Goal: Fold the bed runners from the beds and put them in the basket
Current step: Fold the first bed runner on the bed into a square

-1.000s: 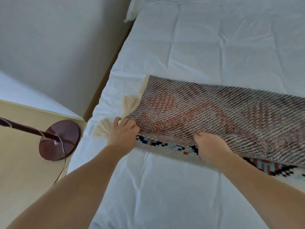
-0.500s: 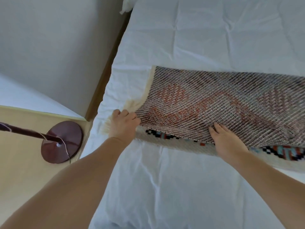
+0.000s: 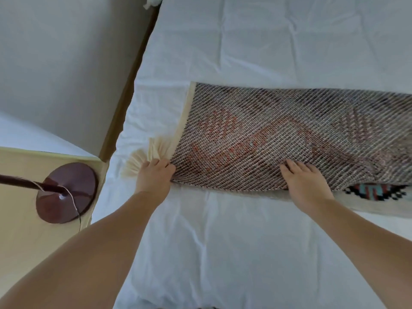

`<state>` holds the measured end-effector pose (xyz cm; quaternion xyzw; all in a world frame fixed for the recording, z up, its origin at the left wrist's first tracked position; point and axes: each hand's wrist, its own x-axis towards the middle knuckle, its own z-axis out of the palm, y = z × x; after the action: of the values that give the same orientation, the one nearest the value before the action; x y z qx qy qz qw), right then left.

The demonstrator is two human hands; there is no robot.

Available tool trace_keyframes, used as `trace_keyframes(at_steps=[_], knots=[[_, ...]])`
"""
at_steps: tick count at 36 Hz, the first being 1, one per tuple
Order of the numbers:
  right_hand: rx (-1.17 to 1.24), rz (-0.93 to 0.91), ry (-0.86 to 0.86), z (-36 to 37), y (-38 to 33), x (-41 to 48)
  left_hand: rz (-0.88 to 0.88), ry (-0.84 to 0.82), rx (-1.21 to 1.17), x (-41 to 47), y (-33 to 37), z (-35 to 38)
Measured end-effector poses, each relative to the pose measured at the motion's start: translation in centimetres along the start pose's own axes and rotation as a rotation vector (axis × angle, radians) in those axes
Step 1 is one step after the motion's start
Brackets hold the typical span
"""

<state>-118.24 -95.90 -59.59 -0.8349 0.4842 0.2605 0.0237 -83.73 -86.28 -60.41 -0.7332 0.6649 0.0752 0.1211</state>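
Observation:
A woven bed runner [image 3: 278, 139] lies across the white bed [image 3: 245, 52], folded lengthwise so its brown and red underside faces up. Cream tassels [image 3: 145, 157] fan out at its left end, and a strip of the black, teal and red patterned face [image 3: 376, 192] shows at the lower right. My left hand [image 3: 155, 177] grips the near left corner beside the tassels. My right hand [image 3: 305, 184] rests flat with spread fingers on the near folded edge. No basket is in view.
A floor lamp's round dark-red base [image 3: 66, 192] with a thin cord stands on the beige floor left of the bed. A grey wall [image 3: 55, 63] rises behind it. White sheet [image 3: 223, 253] stretches between the runner and me.
My hands have laid the top layer down over the lower one, covering most of the patterned strip. The right hand went from gripping to pressing flat. The camera moved closer over the bed.

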Motion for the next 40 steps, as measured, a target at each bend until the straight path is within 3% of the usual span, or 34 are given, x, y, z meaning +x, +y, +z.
trace_keyframes(at_steps=[10,17,22,29,34,40], knots=[[0.026,0.153,0.008,1.1,5.1,-0.8,0.069,0.004,0.03,-0.5,2.6,-0.7],[0.094,0.213,0.064,2.4,9.9,-2.5,0.402,0.01,-0.036,1.1,14.9,-2.5],[0.178,0.252,0.093,4.1,13.8,-3.7,0.541,0.04,-0.127,2.6,25.5,-4.3],[0.269,0.221,0.134,6.6,18.7,-5.8,0.518,0.034,-0.104,5.3,35.8,-4.7],[0.17,0.145,0.178,8.3,21.5,-6.9,0.466,-0.036,-0.039,6.7,39.6,-4.8],[0.197,0.275,0.15,10.3,26.2,-6.9,0.449,-0.07,-0.035,7.8,41.9,-4.9]])
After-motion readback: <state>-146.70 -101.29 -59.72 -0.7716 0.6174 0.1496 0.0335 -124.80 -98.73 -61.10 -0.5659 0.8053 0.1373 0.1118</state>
